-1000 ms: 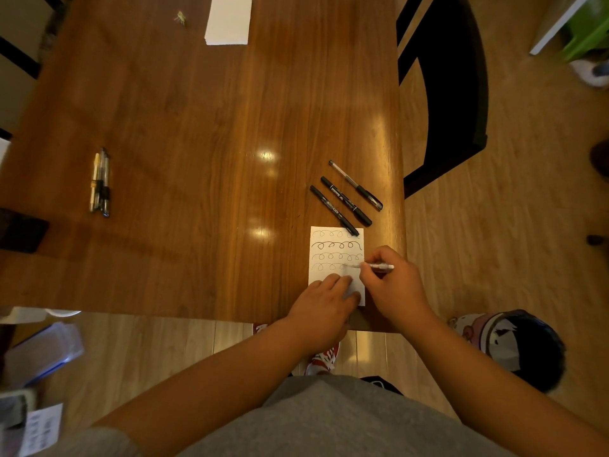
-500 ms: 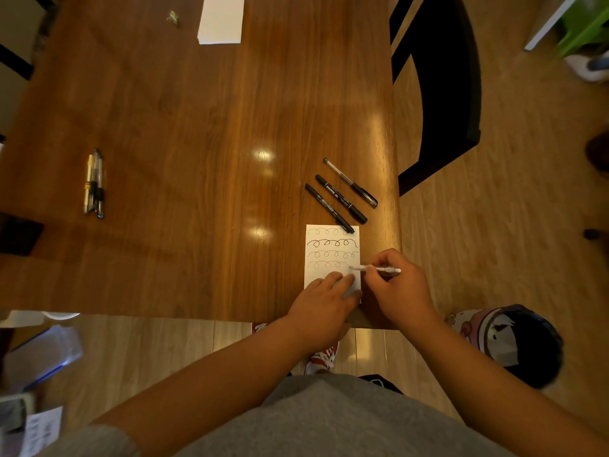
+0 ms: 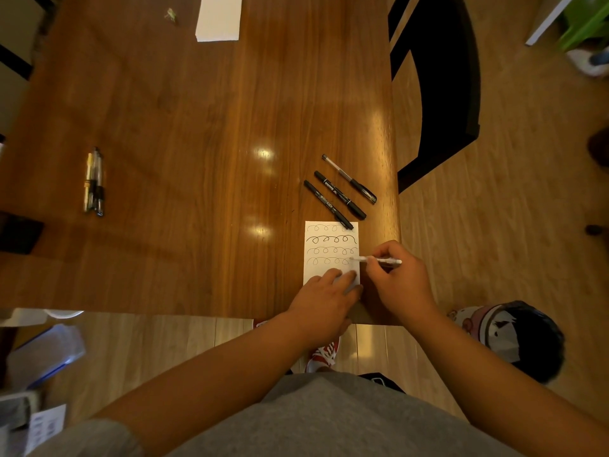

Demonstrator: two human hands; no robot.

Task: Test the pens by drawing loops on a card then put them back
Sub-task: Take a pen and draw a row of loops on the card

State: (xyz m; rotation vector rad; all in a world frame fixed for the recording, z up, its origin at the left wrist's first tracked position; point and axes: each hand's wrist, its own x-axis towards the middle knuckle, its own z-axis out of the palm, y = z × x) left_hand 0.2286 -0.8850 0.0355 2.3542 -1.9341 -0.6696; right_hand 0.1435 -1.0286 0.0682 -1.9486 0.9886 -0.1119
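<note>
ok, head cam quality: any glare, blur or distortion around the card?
Head view: dim, warm light; two glare spots on the table lie left of the card, none on it, so the loops read clearly; the wide-angle lens bows the table edges; the top right corner is smeared; the right hand and white pen show little blur.

Glossy wooden table (image 3: 197, 127). Black chair (image 3: 441, 77) at its right side. Small green scrap (image 3: 171, 15) near the far edge. Dark flat object (image 3: 18, 232) at the left edge. Patterned bag (image 3: 520, 338) on the floor, right. Red shoe (image 3: 323, 354) on the floor.
</note>
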